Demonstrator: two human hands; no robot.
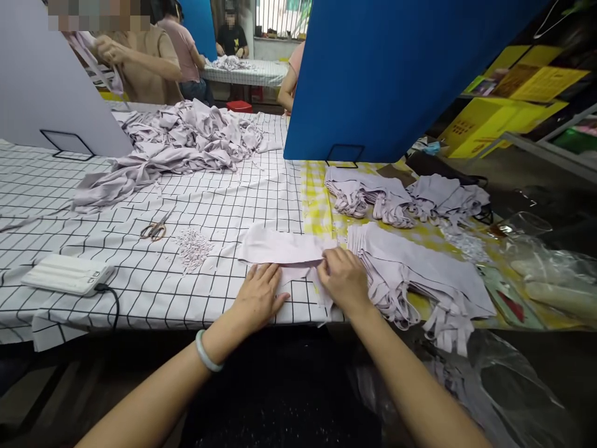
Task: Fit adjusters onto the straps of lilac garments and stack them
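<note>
"One strip of pale cloth (280,244), then: where does it lie from you?"

"On the counter (252,199) straight ahead of me, just beyond my left grip (256,297) and stretching leftward from my right grip (346,281). Its long axis goes side to side, across my body."

"How do the two grips stand?"

"The left is wide, palm down, fingertips at the near edge and wrapped round nothing. The right is narrow, fingers bent in on the strip's right end; how much cloth they pinch I can't tell."

"So the right is nearer that end. What crowds it?"

"A stack of like pieces (429,267), slanting away to my right, just beside my knuckles. Its loose straps (452,323) droop over the near edge. Behind it sits a second stack (368,182), in front of a blue panel (373,74)."

"And leftward?"

"Snippets (193,249) in a small scatter, then scissors (153,230) and, well apart, a white power bank (68,274) with a cable (114,295). None of these comes between my grips. Farther off there's a tangled heap of fabric (196,134), and past it a co-worker (152,81) with cloth in hand."
</note>
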